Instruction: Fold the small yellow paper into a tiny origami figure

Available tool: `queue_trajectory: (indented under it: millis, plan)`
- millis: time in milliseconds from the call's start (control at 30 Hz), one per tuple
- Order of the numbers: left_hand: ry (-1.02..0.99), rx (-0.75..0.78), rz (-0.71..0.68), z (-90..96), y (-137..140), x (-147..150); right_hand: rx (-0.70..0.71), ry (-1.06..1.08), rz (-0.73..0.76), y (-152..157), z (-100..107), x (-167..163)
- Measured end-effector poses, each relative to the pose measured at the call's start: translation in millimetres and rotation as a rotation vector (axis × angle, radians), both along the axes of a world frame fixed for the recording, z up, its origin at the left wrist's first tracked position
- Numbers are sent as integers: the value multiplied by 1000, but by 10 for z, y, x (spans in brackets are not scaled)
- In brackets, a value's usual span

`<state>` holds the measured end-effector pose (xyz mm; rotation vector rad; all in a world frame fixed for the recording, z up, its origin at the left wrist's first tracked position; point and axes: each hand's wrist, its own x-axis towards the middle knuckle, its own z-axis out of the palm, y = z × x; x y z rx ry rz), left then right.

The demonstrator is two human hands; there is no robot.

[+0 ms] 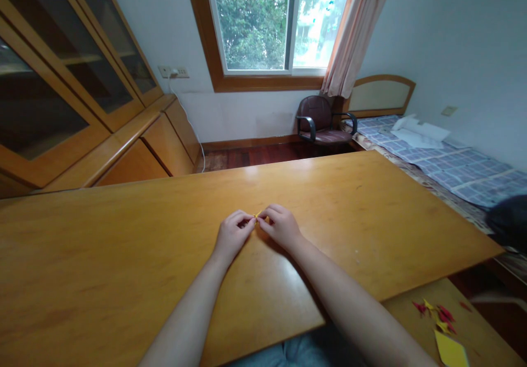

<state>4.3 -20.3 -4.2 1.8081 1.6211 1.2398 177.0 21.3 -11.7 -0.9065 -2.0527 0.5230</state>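
Observation:
Over the middle of the wooden table (135, 229), my left hand (235, 232) and my right hand (280, 225) meet fingertip to fingertip. Between them is a small piece of folded yellow paper (257, 215), pinched from both sides. Only a thin pointed bit of it shows; my fingers hide the rest. At the lower right, on a lower surface (405, 315), lie several small folded paper pieces (443, 315) in red and yellow. Yellow square paper (452, 349) lies just in front of them.
Glass-door cabinets (82, 54) line the left wall. Beyond the table's far edge stands a dark armchair (323, 122) under the window (255, 26). A bed (461, 163) with white sheets (420, 132) on it runs along the right, with a dark bag-like object (510, 221) near it.

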Motion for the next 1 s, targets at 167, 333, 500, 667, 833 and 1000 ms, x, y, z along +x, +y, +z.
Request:
queue_trajectory:
  millis: [167,333,500,667,833,1000]
  plan:
    - [-21,-4,-35,2,-3,-11,15,12,18,-4,10,16]
    - [1,18,-69,-8,-2,-48,-23,38,48,20,-11,39]
    - [61,48,-92,-42,9,-89,-73,49,57,34,-8,37]
    - [99,83,-123,-46,15,-102,-73,76,67,48,-25,30]
    - [118,102,-112,-36,10,-84,-13,53,48,44,-51,30]
    - [120,93,-102,-52,4,-69,65,7,16,18,-12,31]
